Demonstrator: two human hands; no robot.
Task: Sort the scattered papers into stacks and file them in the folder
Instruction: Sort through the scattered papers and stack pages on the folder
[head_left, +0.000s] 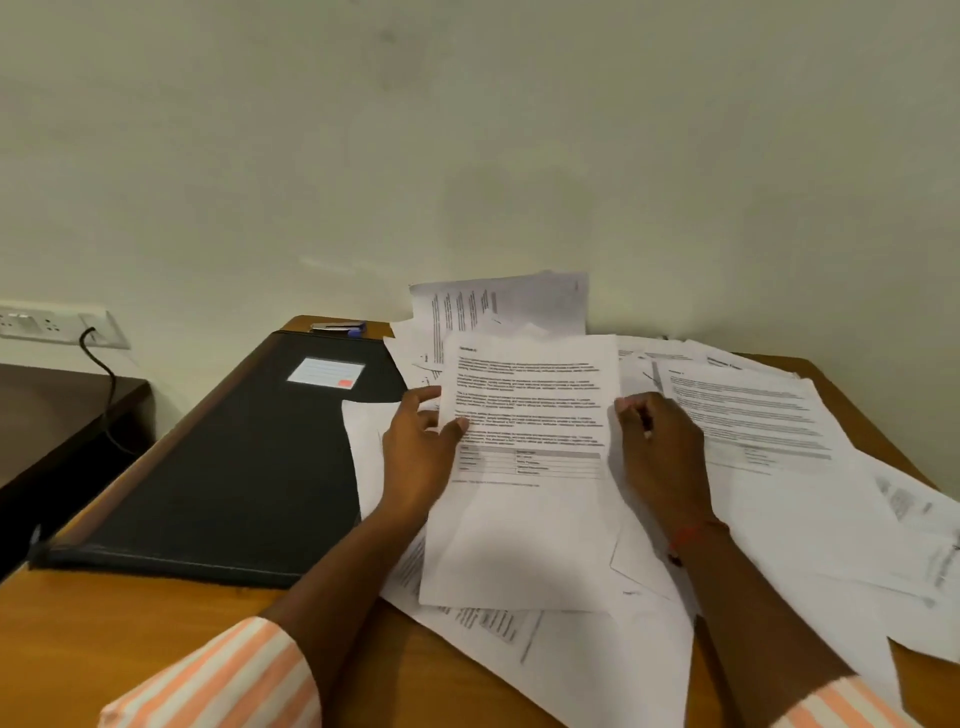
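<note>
- One white printed sheet (524, 467), with paragraphs of text and a small table, is lifted slightly above the pile in front of the person.
- Both hands hold it. The left hand (421, 457) has its grip on the left edge, thumb on top. The right hand (660, 452) has its fingers curled in a grip on the right edge.
- Loose white papers (753, 415) lie under and around it, overlapping at odd angles. At least seven show, but they are too layered to count exactly.
- One closed black rectangular folder (234, 457) lies just left of the papers, with one pale label (326, 372) on its cover.
- One small silver-and-blue object (337, 327) sits behind the folder; I cannot tell what it is.
- The brown wooden surface (130, 623) carries all of this.
- Progress looks early: no squared stack is visible, the folder is shut and nothing seems to be filed. Sorting, stacking and filing all remain.
</note>
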